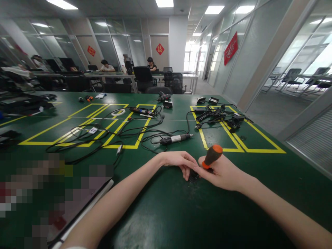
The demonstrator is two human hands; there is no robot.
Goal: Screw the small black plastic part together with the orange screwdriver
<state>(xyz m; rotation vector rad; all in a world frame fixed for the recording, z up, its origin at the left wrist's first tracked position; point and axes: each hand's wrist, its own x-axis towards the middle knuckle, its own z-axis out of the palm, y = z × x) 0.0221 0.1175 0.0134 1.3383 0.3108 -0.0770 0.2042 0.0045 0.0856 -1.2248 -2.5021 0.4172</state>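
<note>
My right hand point(224, 174) is wrapped round a screwdriver point(213, 155) with a dark grey and orange handle. Its handle tilts up and to the right, while the tip is hidden by my fingers. My left hand point(181, 160) bends down over a small black part point(193, 176) on the green table, its fingers pressed against it. Both hands meet at that part, which is mostly covered, so its exact kind does not show. Just beyond my hands lies a grey and black electric screwdriver point(176, 139) with its cable.
Tangled black cables point(103, 138) spread over the left of the green table point(160, 214), across yellow tape outlines. Black cabled parts point(220, 116) are piled at the right. Farther back lies a power drill point(164, 97). A flat device point(85, 207), partly blurred out, sits by my left forearm.
</note>
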